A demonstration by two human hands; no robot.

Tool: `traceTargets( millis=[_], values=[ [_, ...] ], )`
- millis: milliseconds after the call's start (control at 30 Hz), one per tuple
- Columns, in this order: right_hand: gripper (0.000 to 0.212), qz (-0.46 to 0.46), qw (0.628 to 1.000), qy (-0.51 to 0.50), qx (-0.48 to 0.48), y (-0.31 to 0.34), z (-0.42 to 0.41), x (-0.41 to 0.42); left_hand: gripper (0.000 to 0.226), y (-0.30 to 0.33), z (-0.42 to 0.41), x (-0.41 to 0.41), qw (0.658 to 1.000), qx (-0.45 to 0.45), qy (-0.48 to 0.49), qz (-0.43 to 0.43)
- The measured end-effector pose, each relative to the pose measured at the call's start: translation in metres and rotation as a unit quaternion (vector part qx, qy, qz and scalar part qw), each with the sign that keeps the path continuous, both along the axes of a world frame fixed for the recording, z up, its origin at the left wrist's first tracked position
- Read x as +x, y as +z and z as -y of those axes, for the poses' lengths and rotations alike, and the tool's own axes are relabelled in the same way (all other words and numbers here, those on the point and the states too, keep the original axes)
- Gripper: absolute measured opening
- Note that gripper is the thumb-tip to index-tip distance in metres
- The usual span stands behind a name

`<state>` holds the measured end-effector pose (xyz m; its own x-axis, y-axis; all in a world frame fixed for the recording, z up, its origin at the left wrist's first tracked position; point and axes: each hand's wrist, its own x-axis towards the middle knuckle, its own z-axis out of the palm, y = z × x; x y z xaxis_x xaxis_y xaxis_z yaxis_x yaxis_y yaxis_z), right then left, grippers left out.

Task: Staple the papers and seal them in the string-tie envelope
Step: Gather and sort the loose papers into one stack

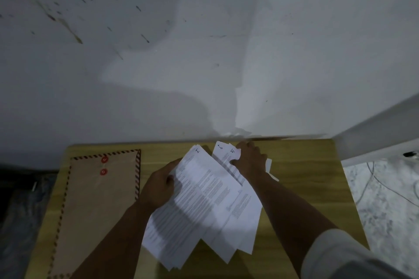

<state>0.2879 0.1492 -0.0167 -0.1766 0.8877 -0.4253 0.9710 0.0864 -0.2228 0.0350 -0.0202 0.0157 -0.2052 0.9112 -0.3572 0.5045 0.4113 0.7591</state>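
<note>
Two hands: both are on a fan of printed papers (204,206) over a wooden table (301,190).
Sleeve: a pale rolled sleeve (335,253) covers the right upper arm at the near right corner of the view.
Papers: white sheets with blocks of small print, splayed out of line, their near corners poking out in several points toward the near table edge. Handwritten numbers mark the far corners; a 1 and a 5 can be read, a third mark between them is unclear.
Left hand (158,186): grips the left edge of the top sheets, thumb on the printed face, fingers curled under and mostly hidden.
Right hand (251,161): lies on the far sheets near the back edge of the table, fingers curled around their corner, thumb pressing down beside the sheet marked 5.
Envelope (95,206): brown, with a red-and-dark striped border, flat on the left part of the table, just beside the left forearm and clear of the papers. Two red string buttons (103,166) sit near its far end.
Wall (204,52): grey-white, stained with dark flecks at upper left, rising straight behind the table.
Floor (383,199): mottled grey, to the right, with a thin cable across it.
</note>
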Motion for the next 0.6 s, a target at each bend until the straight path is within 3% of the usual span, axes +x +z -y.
traceTargets(
  millis=[300, 500, 600],
  values=[
    [0.056, -0.067, 0.997, -0.039, -0.026, -0.001, 0.000, -0.001, 0.074, 0.007, 0.012, -0.007, 1.000, -0.002, 0.002, -0.004],
    [0.022, -0.063, 0.997, -0.027, 0.022, 0.016, 0.010, 0.006, 0.069, 0.036, 0.018, -0.005, 1.000, 0.012, -0.008, -0.024],
    [0.020, -0.131, 0.990, -0.042, 0.036, 0.039, 0.021, 0.013, 0.076, 0.060, 0.028, -0.004, 0.999, 0.037, -0.019, -0.034]
  ],
)
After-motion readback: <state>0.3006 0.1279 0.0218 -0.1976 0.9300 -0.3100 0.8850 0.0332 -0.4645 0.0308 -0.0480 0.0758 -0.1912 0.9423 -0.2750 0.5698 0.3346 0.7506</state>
